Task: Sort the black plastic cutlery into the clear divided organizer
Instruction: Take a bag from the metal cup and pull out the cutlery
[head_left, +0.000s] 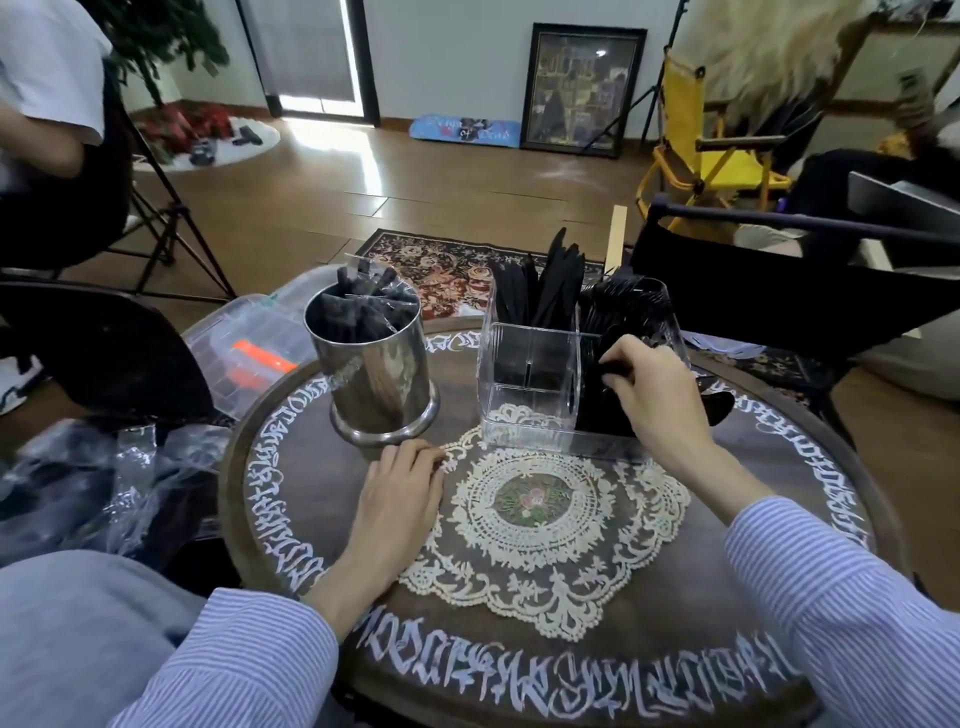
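Up close, from the head view, the right hand (655, 395) reaches into the right front compartment of the clear organizer (530, 387) on the round table (779, 467), fingers curled around black cutlery (613, 370). Beside the steel canister (376, 374), the left hand (397, 499) lies flat, fingers relaxed.

Left hand (397, 491) flat, palm down, fingers straight toward 12 o'clock, right hand (652, 395) raised toward 1 o'clock, fingers curled, pinching, both forearms in striped sleeves

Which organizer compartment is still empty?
The front left compartment of the clear organizer: the doily shows through it. The others hold black cutlery.
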